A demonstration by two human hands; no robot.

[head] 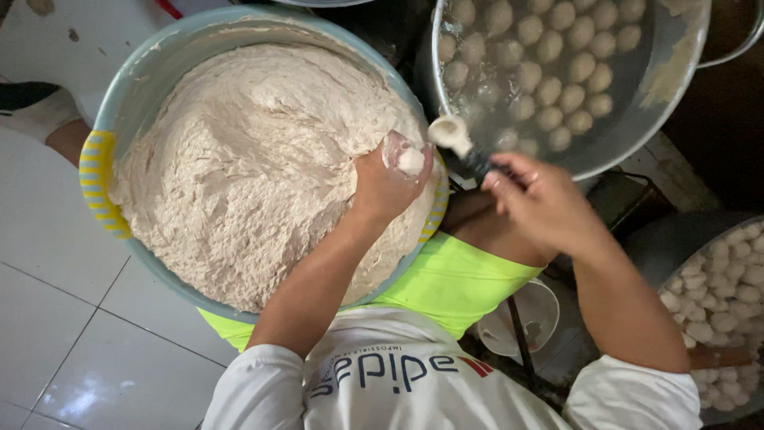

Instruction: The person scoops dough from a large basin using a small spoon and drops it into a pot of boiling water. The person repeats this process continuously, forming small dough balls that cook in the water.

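Paste (pixel 247 167), pale pinkish-beige, thick and rough-surfaced, is heaped in a wide round basin (pixel 151 68) of light blue plastic with a yellow striped handle. Right of the basin, a round metal pot (pixel 637 119) is seen, filled with cloudy water in which many smooth, pale balls (pixel 557 72) are lying. Below that pot, well right of the basin, a second container (pixel 716 302) of whiter finished balls is partly shown. White glossy floor tiles (pixel 48 318) are spread left of the basin. At the basin's right rim, the left hand (pixel 390 179) is closed into a fist on the paste, and a small smooth ball (pixel 411 161) is squeezed out at its top. Just right of the basin, the right hand (pixel 541 199) is clamped on a dark-handled spoon (pixel 454 135), whose paste-coated bowl is held beside the ball.
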